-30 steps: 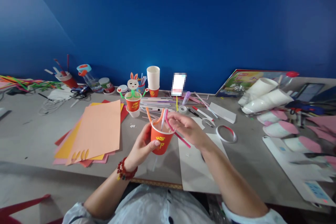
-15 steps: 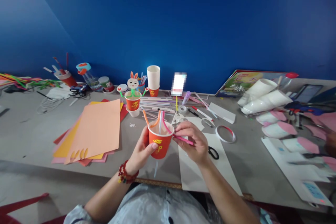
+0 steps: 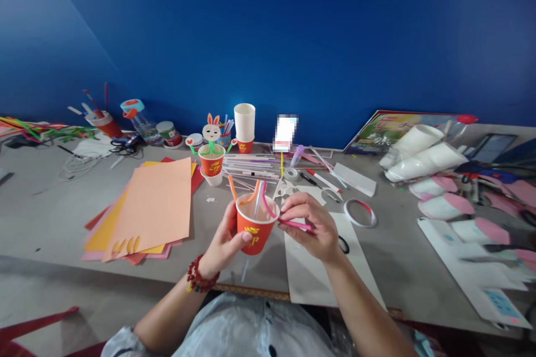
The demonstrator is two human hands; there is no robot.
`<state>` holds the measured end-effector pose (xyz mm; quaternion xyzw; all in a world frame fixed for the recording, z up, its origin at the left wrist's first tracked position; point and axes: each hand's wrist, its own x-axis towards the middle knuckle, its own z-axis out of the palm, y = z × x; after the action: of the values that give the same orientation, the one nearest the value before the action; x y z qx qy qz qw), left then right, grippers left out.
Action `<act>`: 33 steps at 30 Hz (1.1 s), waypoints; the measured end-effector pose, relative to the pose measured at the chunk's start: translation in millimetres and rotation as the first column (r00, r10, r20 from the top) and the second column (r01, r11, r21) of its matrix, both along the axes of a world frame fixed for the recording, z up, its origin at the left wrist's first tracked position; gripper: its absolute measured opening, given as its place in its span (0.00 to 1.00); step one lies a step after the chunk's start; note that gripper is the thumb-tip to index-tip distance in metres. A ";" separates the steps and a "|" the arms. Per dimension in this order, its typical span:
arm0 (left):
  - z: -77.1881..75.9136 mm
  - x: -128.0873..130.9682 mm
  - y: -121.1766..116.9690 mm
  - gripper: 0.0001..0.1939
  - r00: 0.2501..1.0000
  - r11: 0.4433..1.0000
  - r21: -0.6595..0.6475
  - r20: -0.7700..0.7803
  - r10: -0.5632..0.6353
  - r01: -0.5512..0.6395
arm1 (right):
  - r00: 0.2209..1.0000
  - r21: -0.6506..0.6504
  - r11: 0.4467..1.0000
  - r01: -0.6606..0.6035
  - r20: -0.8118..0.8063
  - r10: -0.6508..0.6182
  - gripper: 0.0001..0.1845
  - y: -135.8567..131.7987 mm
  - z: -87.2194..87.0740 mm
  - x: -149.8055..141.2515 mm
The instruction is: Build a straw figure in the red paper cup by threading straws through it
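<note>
My left hand (image 3: 226, 242) is wrapped round a red paper cup (image 3: 260, 239) with yellow lettering, held above the table's front. An orange straw (image 3: 233, 188) bends over the cup's left rim, and a pale straw (image 3: 258, 201) stands inside and shows again below the base. Beside it a pink straw (image 3: 268, 206) curves down to the right wall. At that side my right hand (image 3: 312, 226) pinches the pink straw's outer end, close to the rim. Behind the cup stands a rabbit figure (image 3: 211, 134) with green straw arms in another red cup (image 3: 211, 165).
Coloured paper sheets (image 3: 157, 206) lie at left, a white sheet (image 3: 318, 279) under my right forearm. A tape roll (image 3: 360, 213), scissors handle (image 3: 344, 244) and several loose straws (image 3: 251, 164) are around. A phone (image 3: 286, 133) stands at the back.
The pink straw's inner part has shifted right and bows more toward the rim. My right hand has moved slightly right, and the cup is tilted a little differently.
</note>
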<state>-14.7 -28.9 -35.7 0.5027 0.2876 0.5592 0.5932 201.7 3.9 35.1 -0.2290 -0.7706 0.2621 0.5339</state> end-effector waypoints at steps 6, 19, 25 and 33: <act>20.0 -1.5 8.9 0.33 0.997 0.994 0.100 0.067 0.047 -0.054 | 1.000 0.009 0.999 -0.030 0.004 0.030 0.14 3.3 3.4 4.7; 141.8 -22.0 25.1 0.09 0.406 0.607 0.642 -0.767 0.497 0.469 | 0.999 0.026 0.999 0.041 0.011 -0.041 0.11 -3.8 -4.0 -8.9; 132.5 -16.4 28.9 0.09 0.390 0.650 0.568 -0.822 0.415 0.505 | 0.997 0.080 0.997 0.004 0.074 -0.010 0.10 -8.8 -5.8 -11.3; 128.3 -16.8 27.1 0.10 0.435 0.657 0.564 -0.820 0.372 0.500 | 0.973 0.018 0.989 -0.146 0.186 0.140 0.11 -2.9 7.6 -0.2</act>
<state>-31.5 -1.8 92.6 0.9249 0.2753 0.2407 0.1040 201.5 1.0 42.7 -0.1877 -0.8352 0.2653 0.4436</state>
